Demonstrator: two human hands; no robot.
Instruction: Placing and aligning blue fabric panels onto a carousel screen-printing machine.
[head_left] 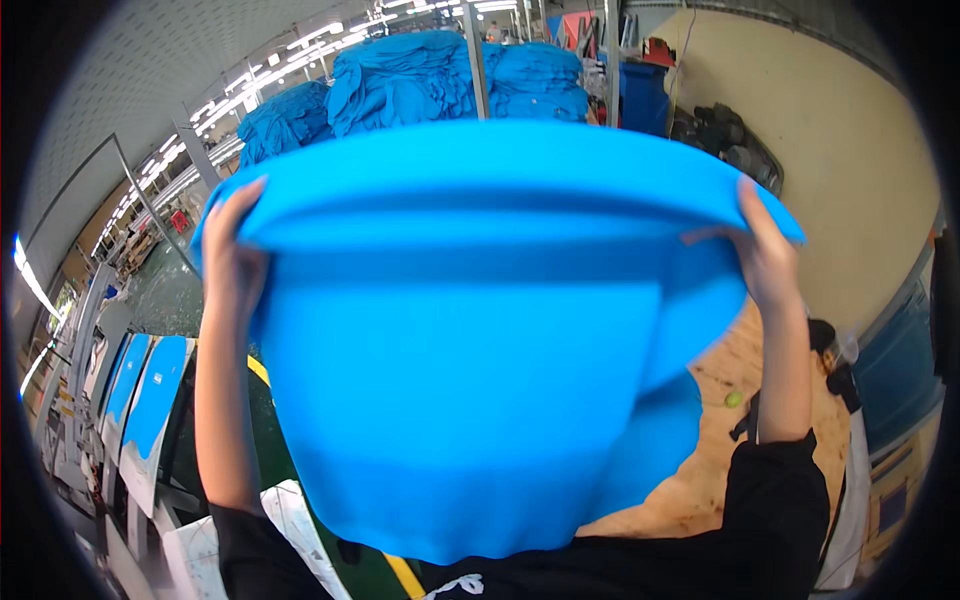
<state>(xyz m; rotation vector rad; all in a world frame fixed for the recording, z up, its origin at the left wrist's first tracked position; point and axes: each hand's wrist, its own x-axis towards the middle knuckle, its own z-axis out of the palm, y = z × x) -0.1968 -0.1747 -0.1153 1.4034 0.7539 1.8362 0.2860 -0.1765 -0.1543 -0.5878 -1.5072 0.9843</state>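
Observation:
A large piece of bright blue fabric point(450, 360) hangs stretched between my raised hands and fills the middle of the view. My left hand point(232, 245) grips its upper left edge, fingers wrapped over the fold. At the upper right edge, my right hand point(768, 250) pinches the cloth with the thumb on the near side. The top edge folds over in a wide band between the two hands. Below, the cloth drops toward my lap, with a loose flap at the lower right. Motion blurs parts of it, and whether it is a finished garment I cannot tell.
Tall piles of blue fabric point(400, 85) stand behind. A wooden tabletop point(715, 490) lies at the lower right, bearing a small green round thing point(733, 399). Boards with blue pieces point(157, 395) are at the left. A metal post point(474, 60) rises beyond the cloth, and a beige wall point(830, 130) is right.

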